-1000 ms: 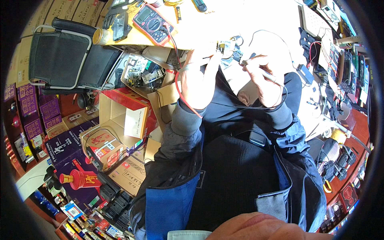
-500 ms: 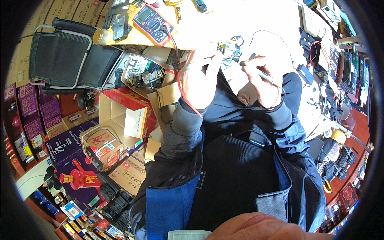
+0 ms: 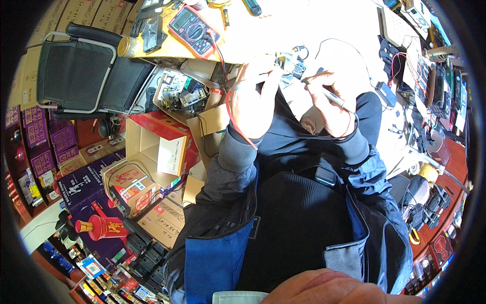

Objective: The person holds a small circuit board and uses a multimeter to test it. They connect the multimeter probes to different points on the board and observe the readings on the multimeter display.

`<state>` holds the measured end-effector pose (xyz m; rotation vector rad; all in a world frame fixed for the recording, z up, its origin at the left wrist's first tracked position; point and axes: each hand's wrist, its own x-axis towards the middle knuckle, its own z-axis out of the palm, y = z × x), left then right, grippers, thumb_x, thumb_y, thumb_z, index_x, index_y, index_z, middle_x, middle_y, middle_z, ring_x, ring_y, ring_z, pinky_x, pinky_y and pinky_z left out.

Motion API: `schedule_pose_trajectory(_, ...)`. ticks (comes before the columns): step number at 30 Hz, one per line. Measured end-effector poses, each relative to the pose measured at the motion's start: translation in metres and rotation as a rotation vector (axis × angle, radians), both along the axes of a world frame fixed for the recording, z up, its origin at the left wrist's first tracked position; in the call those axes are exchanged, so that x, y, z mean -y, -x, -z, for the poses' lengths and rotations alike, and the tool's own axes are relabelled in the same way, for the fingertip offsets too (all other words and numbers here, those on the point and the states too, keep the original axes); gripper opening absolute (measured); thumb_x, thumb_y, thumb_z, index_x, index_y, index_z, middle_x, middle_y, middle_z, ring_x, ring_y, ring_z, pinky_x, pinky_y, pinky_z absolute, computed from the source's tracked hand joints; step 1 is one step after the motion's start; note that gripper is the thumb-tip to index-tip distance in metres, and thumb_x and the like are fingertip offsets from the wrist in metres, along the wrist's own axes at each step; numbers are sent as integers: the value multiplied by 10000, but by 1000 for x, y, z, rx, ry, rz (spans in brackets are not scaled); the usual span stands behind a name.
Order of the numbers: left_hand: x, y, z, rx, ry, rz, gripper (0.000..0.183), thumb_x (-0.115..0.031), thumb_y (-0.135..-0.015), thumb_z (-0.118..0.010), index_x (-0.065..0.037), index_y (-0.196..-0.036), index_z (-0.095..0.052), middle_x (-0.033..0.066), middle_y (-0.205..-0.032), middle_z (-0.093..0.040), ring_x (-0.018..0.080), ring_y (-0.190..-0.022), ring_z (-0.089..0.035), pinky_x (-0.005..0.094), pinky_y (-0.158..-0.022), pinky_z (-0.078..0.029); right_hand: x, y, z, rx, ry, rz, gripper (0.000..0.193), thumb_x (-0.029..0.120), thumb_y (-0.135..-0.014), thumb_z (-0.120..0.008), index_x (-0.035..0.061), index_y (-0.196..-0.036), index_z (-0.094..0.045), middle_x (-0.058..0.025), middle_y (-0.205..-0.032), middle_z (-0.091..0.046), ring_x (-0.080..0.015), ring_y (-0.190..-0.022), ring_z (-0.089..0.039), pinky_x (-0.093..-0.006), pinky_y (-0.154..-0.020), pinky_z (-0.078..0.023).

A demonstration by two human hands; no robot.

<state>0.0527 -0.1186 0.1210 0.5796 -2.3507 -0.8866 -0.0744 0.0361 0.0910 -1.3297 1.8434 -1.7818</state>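
Note:
My left hand (image 3: 255, 101) reaches to the bright work surface, its fingers closed at the edge of a small circuit board assembly (image 3: 287, 62) with yellow and dark parts. Glare washes out much of that board. Just right of it, my right hand (image 3: 329, 106) is wrapped round a slim grey pen-shaped tool (image 3: 331, 96), whose far end points toward the board; I cannot tell whether they touch. A red-and-black multimeter (image 3: 195, 31) lies on the table at the upper left. Its red test lead (image 3: 230, 114) hangs down across my left wrist.
Left of my arm stand an open cardboard box (image 3: 152, 149) and a carton of circuit boards (image 3: 182, 93). A black mesh chair (image 3: 76, 73) is farther left. A black adapter (image 3: 386, 94) with a cable lies to the right, near cluttered equipment.
My right fingers and the pen-shaped tool have shifted very slightly. The left hand and the circuit board stay in place.

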Motion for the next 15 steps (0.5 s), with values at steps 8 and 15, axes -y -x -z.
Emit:
schedule_pose_trajectory(8, -1, 0, -1, 6, -57, -10, 193, -55, -938, -589, -36, -1097, -695, 145, -1002, -656, 270, -905, -662, 349, -786, -520, 0, -5, 2, 414, 97, -32, 89, 63, -947, -620, -5, -1005, -620, -68, -907, -609, -70, -677, -557, -208, -595, -457)
schedule_pose_trajectory(15, 0, 0, 2, 4, 43, 11, 209, -50, -939, -585, -33, -1121, -685, 148, -1029, -652, 275, -920, -662, 356, -801, -527, 1, -5, 3, 371, 99, -25, 99, 67, -948, -620, -10, -1011, -615, -69, -908, -607, -71, -680, -557, -210, -598, -457)
